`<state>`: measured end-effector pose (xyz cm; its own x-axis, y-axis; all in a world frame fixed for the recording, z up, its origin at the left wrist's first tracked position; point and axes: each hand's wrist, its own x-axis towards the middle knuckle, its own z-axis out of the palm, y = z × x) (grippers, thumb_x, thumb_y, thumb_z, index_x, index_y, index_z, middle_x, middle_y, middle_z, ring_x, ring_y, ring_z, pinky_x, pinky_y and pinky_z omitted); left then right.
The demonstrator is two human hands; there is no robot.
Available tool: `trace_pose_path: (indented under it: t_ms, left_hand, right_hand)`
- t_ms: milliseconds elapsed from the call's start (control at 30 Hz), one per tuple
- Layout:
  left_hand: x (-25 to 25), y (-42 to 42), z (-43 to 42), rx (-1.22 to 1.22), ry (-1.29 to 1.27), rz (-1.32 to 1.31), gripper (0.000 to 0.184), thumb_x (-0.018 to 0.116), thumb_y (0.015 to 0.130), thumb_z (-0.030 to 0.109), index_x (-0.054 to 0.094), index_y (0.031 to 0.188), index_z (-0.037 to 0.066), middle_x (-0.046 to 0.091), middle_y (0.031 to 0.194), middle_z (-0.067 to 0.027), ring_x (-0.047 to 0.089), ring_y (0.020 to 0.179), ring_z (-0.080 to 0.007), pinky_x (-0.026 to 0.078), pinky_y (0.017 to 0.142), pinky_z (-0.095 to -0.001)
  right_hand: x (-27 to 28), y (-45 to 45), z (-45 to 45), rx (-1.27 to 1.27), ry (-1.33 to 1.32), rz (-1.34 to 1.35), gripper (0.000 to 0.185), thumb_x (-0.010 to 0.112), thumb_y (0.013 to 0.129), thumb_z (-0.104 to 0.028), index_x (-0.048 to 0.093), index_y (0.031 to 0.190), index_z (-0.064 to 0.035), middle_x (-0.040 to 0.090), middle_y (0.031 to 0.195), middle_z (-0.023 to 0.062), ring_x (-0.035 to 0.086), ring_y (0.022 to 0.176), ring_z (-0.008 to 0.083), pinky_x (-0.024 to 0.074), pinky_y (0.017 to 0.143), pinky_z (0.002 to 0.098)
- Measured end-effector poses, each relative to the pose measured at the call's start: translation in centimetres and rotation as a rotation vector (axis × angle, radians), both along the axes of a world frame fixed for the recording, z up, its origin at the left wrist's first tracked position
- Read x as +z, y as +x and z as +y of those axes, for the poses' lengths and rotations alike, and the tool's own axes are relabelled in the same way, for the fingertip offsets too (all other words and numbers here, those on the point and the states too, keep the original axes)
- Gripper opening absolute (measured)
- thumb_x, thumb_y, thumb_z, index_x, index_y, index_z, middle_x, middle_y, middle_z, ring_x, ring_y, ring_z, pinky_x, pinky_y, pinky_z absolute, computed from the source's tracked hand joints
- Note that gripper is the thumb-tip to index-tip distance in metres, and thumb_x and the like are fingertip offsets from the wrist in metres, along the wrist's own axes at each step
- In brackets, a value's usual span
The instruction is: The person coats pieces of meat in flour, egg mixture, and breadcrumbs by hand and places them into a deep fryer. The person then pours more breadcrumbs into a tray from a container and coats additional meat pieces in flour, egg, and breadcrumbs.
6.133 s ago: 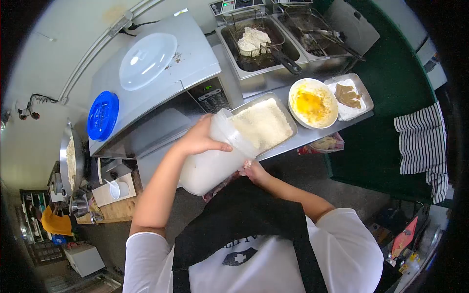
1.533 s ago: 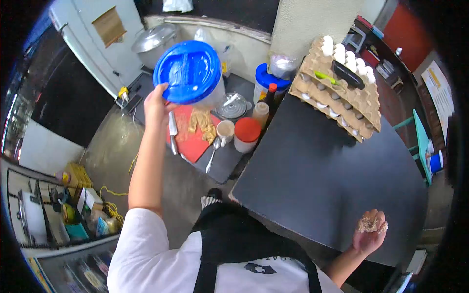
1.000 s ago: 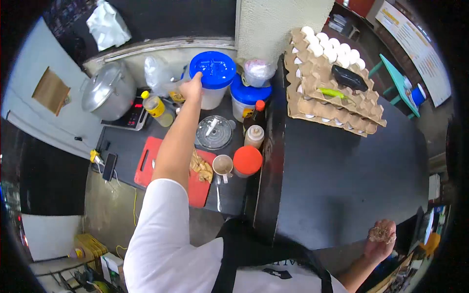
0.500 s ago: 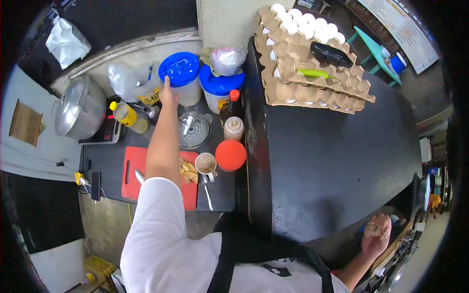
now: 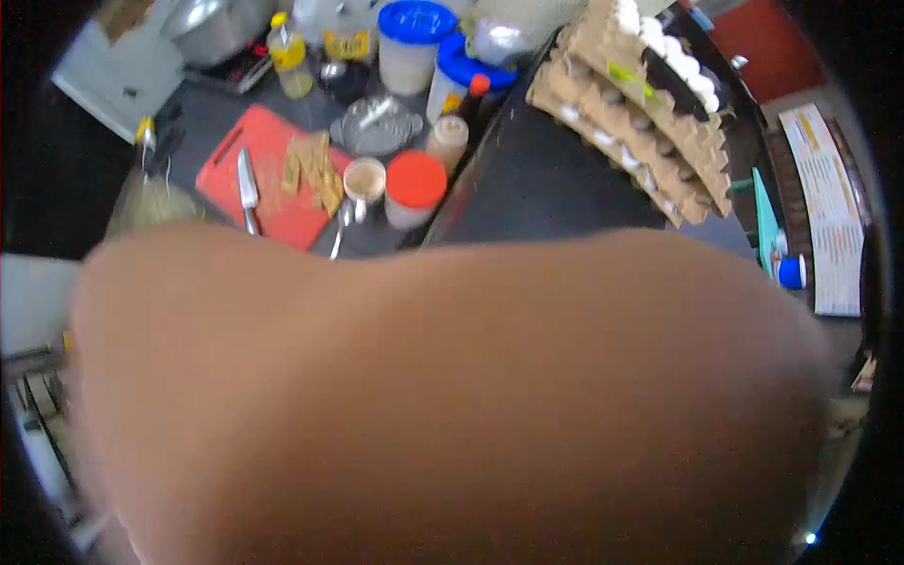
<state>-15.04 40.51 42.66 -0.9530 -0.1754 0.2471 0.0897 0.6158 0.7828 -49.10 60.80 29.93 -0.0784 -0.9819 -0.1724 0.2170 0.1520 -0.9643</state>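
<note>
Bare skin of an arm (image 5: 452,395), very close and blurred, fills the lower half of the head view. Which arm it is I cannot tell, and no fingers of my left hand or my right hand show. Beyond it lies a red cutting board (image 5: 226,174) with a knife (image 5: 248,184) and yellowish-brown food pieces (image 5: 325,179). A white mug (image 5: 363,181) with some light-brown content stands at the board's right, beside a red-lidded jar (image 5: 416,188). A spoon (image 5: 341,231) is partly hidden by the arm.
Blue-lidded tubs (image 5: 410,56), a yellow-capped bottle (image 5: 289,58), a squeeze bottle (image 5: 447,143) and a glass lid (image 5: 377,127) stand behind the board. A metal pot (image 5: 212,28) is at the back left. Stacked egg trays (image 5: 626,132) sit on the raised black counter (image 5: 508,169).
The view has tilted and shifted. My left hand has left the blue-lidded tub, and my right hand has gone out of sight. A bare arm now covers the lower half.
</note>
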Motion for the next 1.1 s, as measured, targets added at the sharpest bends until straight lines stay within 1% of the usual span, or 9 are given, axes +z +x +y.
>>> trace_pose_path:
  t_ms: [33, 167, 433, 500, 567, 667, 800, 1000, 1100]
  left_hand:
    - [0.2, -0.7, 2.8, 0.026, -0.065, -0.028, 0.009, 0.065, 0.083, 0.012, 0.059, 0.083, 0.005, 0.058, 0.078, -0.0004, 0.057, 0.073, -0.0127, 0.046, 0.06, -0.0293]
    - [-0.2, -4.1, 12.8, 0.224, -0.251, -0.127, 0.008, 0.064, 0.082, 0.012, 0.061, 0.082, 0.005, 0.059, 0.077, -0.0027, 0.058, 0.072, -0.0153, 0.047, 0.058, -0.0299]
    - [-1.5, -7.1, 24.9, 0.759, -0.319, -0.274, 0.009, 0.063, 0.08, 0.013, 0.064, 0.079, 0.004, 0.06, 0.076, -0.0072, 0.061, 0.071, -0.0204, 0.048, 0.054, -0.031]
    - [-1.8, -7.0, 26.3, 0.943, -0.315, -0.309, 0.009, 0.063, 0.08, 0.013, 0.064, 0.079, 0.004, 0.06, 0.076, -0.0083, 0.062, 0.071, -0.0217, 0.049, 0.054, -0.0313]
    - [-2.9, -4.9, 27.8, 1.149, -0.27, -0.315, 0.009, 0.063, 0.08, 0.013, 0.065, 0.078, 0.004, 0.06, 0.076, -0.0095, 0.062, 0.071, -0.023, 0.049, 0.053, -0.0316]
    - [-8.2, 1.6, 34.3, 1.411, -0.044, -0.198, 0.014, 0.063, 0.076, 0.015, 0.067, 0.077, 0.001, 0.063, 0.083, -0.017, 0.067, 0.079, -0.0309, 0.056, 0.06, -0.0391]
    - [-18.0, 5.5, 49.0, 1.795, 0.173, -0.439, 0.019, 0.062, 0.078, 0.01, 0.06, 0.095, 0.0, 0.061, 0.098, -0.0186, 0.062, 0.093, -0.0354, 0.054, 0.077, -0.0454]
    - [-28.4, 0.6, 75.5, 2.21, 0.819, -0.8, 0.027, 0.064, 0.08, 0.021, 0.062, 0.099, 0.002, 0.061, 0.101, -0.0174, 0.061, 0.097, -0.0367, 0.053, 0.08, -0.0465]
    - [-28.4, -3.0, 86.0, 2.567, 1.114, -0.73, 0.027, 0.062, 0.08, 0.021, 0.064, 0.098, 0.002, 0.064, 0.104, -0.0184, 0.063, 0.098, -0.0357, 0.052, 0.084, -0.0459]
  right_hand:
    - [-3.2, -2.1, 1.1, 0.058, 0.032, -0.065, 0.033, 0.07, 0.08, -0.026, 0.047, 0.07, -0.0054, 0.045, 0.067, 0.0025, 0.04, 0.064, 0.0139, 0.0296, 0.054, 0.0285]
    - [2.8, 1.1, -5.3, 0.551, 0.004, 0.167, 0.036, 0.072, 0.08, -0.027, 0.046, 0.066, -0.0079, 0.045, 0.066, 0.0029, 0.039, 0.059, 0.0144, 0.0312, 0.053, 0.0277]
    - [3.4, 4.4, -7.4, 1.066, 0.023, 0.037, 0.039, 0.072, 0.079, -0.034, 0.046, 0.068, -0.0072, 0.046, 0.068, 0.004, 0.043, 0.059, 0.0151, 0.0352, 0.051, 0.0278]
    - [3.3, 7.2, -8.0, 1.164, 0.019, 0.048, 0.035, 0.072, 0.077, -0.029, 0.046, 0.069, -0.0069, 0.046, 0.068, 0.0042, 0.043, 0.059, 0.0148, 0.0355, 0.051, 0.0275]
    - [4.4, 9.1, -6.0, 0.961, 0.064, 0.152, 0.038, 0.074, 0.077, -0.032, 0.046, 0.07, -0.007, 0.046, 0.068, 0.0041, 0.044, 0.059, 0.0149, 0.0356, 0.051, 0.027]
    - [3.2, 13.5, -7.4, 1.306, 0.018, -0.005, 0.04, 0.068, 0.086, -0.039, 0.045, 0.073, -0.0083, 0.043, 0.069, 0.0041, 0.044, 0.06, 0.0157, 0.0403, 0.054, 0.0302]
    - [-0.5, 21.5, 0.4, 1.355, 0.391, -0.297, 0.031, 0.063, 0.088, -0.031, 0.047, 0.08, -0.0065, 0.047, 0.076, 0.0048, 0.046, 0.066, 0.0166, 0.0406, 0.055, 0.0276]
    - [-11.5, 31.8, 18.8, 1.539, 0.791, -0.21, 0.015, 0.058, 0.09, -0.025, 0.054, 0.085, -0.0107, 0.049, 0.073, 0.0, 0.047, 0.065, 0.0164, 0.038, 0.057, 0.0298]
    - [-14.7, 35.2, 27.4, 1.513, 0.825, -0.104, 0.014, 0.055, 0.091, -0.021, 0.052, 0.081, -0.0117, 0.045, 0.069, -0.0016, 0.045, 0.062, 0.0147, 0.0378, 0.056, 0.0293]
